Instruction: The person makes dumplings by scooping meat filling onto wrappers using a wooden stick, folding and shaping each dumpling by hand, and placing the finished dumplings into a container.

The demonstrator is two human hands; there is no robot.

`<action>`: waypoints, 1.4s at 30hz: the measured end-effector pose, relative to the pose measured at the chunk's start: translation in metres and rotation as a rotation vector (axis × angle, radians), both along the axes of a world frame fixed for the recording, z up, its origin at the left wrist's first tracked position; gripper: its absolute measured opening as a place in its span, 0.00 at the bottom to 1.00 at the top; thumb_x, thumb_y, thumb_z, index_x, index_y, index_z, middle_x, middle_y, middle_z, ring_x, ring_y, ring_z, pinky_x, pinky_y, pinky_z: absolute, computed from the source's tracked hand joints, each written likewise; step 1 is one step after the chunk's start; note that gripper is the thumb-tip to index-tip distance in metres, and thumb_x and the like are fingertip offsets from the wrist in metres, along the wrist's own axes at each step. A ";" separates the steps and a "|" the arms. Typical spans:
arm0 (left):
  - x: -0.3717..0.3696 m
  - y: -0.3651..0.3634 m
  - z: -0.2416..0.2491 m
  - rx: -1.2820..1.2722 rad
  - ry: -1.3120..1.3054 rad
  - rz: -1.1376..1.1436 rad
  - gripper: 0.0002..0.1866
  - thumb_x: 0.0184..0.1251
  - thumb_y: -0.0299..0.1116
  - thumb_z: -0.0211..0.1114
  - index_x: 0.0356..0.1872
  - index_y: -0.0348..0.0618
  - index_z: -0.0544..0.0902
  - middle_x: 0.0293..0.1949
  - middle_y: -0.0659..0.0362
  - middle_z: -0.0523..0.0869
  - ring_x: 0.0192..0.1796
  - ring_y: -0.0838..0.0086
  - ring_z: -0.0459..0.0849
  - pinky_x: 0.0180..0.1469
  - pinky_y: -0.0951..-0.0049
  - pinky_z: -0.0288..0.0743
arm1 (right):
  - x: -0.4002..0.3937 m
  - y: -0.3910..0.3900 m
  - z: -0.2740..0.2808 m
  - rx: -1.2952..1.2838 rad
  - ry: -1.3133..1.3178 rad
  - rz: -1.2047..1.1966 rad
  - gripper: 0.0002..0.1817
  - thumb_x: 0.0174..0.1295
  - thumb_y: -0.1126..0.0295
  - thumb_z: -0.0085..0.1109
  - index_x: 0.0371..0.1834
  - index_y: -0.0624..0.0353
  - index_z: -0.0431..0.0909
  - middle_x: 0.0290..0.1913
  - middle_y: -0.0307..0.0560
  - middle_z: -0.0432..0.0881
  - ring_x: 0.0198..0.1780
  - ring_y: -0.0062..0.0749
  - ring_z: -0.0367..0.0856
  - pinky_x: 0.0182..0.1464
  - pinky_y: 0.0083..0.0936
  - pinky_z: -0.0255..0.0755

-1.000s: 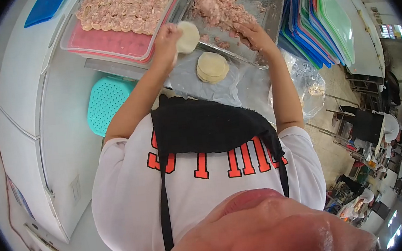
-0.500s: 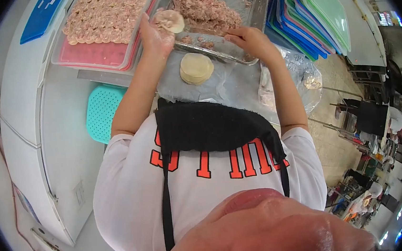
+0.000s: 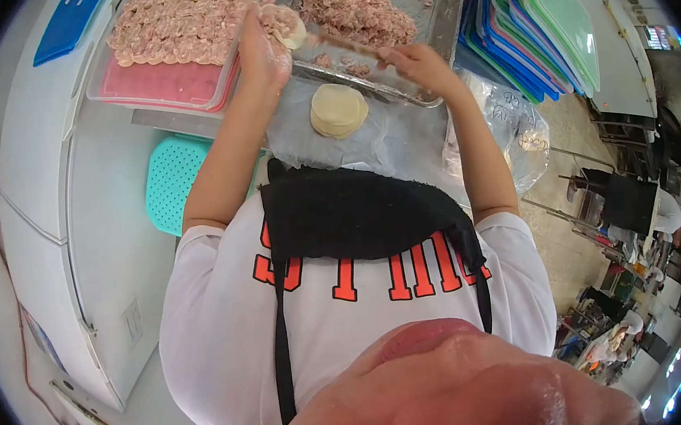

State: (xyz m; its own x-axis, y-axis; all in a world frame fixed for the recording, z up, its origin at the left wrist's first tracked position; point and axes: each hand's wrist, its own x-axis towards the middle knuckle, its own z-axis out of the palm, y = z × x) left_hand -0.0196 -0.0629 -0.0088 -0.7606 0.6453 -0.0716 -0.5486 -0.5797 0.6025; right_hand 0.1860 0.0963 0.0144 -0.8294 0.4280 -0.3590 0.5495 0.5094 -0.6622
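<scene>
My left hand [image 3: 264, 61] holds a round dumpling wrapper [image 3: 293, 37] with meat filling on it, beside a clear plastic tub. My right hand [image 3: 423, 69] grips a thin flat stick [image 3: 355, 46], its far end pointing toward the wrapper. Minced meat [image 3: 355, 13] lies heaped in a metal tray [image 3: 440, 38], with small bits near the tray's front edge. Below, a stack of round wrappers [image 3: 338, 109] rests on a plastic sheet [image 3: 288, 128].
At left, the plastic tub [image 3: 156, 99] holds rows of filled dumplings [image 3: 178, 24] above a pink layer. A turquoise perforated basket [image 3: 176, 182] sits nearer. Coloured plastic lids [image 3: 531, 26] are stacked at right, beside a clear plastic bag [image 3: 502, 117]. People are in the background.
The stick has lifted from the meat in the tray, and its far end now points toward the wrapper. My left hand has shifted slightly up and left with the filled wrapper.
</scene>
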 end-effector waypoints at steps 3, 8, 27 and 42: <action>0.011 0.014 -0.004 -0.056 -0.112 -0.074 0.31 0.74 0.51 0.45 0.64 0.31 0.64 0.55 0.46 0.75 0.57 0.53 0.75 0.63 0.50 0.66 | 0.010 -0.014 0.018 0.087 0.352 -0.039 0.20 0.67 0.54 0.52 0.46 0.58 0.83 0.32 0.53 0.83 0.36 0.36 0.84 0.39 0.33 0.74; 0.024 0.016 0.027 -0.031 -0.300 -0.234 0.36 0.69 0.60 0.48 0.60 0.33 0.67 0.60 0.42 0.71 0.64 0.48 0.67 0.67 0.43 0.57 | 0.013 -0.030 0.029 0.576 0.256 0.063 0.15 0.66 0.59 0.53 0.47 0.55 0.82 0.35 0.51 0.83 0.40 0.47 0.83 0.41 0.38 0.74; 0.012 0.021 0.056 -0.301 1.540 -0.191 0.37 0.51 0.31 0.74 0.65 0.43 0.69 0.60 0.55 0.76 0.54 0.72 0.79 0.56 0.71 0.72 | 0.062 -0.029 0.085 0.185 0.342 -0.001 0.19 0.69 0.58 0.51 0.53 0.61 0.78 0.27 0.59 0.79 0.27 0.40 0.78 0.35 0.32 0.71; 0.019 0.059 0.022 -0.665 1.412 -0.505 0.34 0.55 0.44 0.71 0.60 0.37 0.73 0.53 0.51 0.81 0.53 0.69 0.79 0.56 0.71 0.72 | 0.056 0.024 -0.003 0.674 0.464 0.027 0.14 0.65 0.58 0.54 0.51 0.46 0.79 0.44 0.49 0.83 0.42 0.48 0.82 0.40 0.39 0.76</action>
State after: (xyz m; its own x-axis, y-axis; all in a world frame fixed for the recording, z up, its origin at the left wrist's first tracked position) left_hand -0.0010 -0.0038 0.0133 -0.1941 0.9753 0.1053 0.5782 0.0270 0.8155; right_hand 0.2421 0.1204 0.0116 -0.8432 0.4073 0.3509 0.2767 0.8884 -0.3662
